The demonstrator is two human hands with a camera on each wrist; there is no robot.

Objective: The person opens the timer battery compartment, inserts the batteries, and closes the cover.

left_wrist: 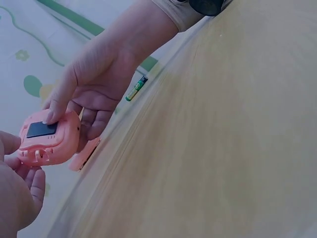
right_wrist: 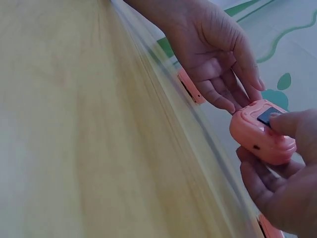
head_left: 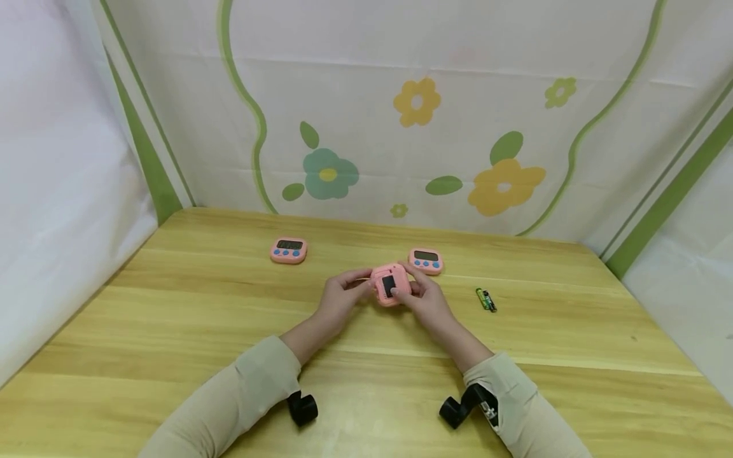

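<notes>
A pink digital timer [head_left: 392,285], its back turned up, is held above the wooden table between both hands. A black rectangular patch [left_wrist: 42,129] shows on that back. My left hand [head_left: 339,300] pinches the timer's left edge with thumb and fingers. With its thumb pressed on the back by the black patch, my right hand [head_left: 428,304] grips the other side, its fingers underneath. In the left wrist view, small openings show along the timer's near edge; what they contain is too small to tell.
Two more pink timers lie face up on the wooden table [head_left: 200,305]: one at the back left [head_left: 289,250], the other just behind the right hand [head_left: 425,261]. Two small green-and-black batteries [head_left: 486,299] lie side by side on the right. A flowered cloth [head_left: 355,114] hangs behind.
</notes>
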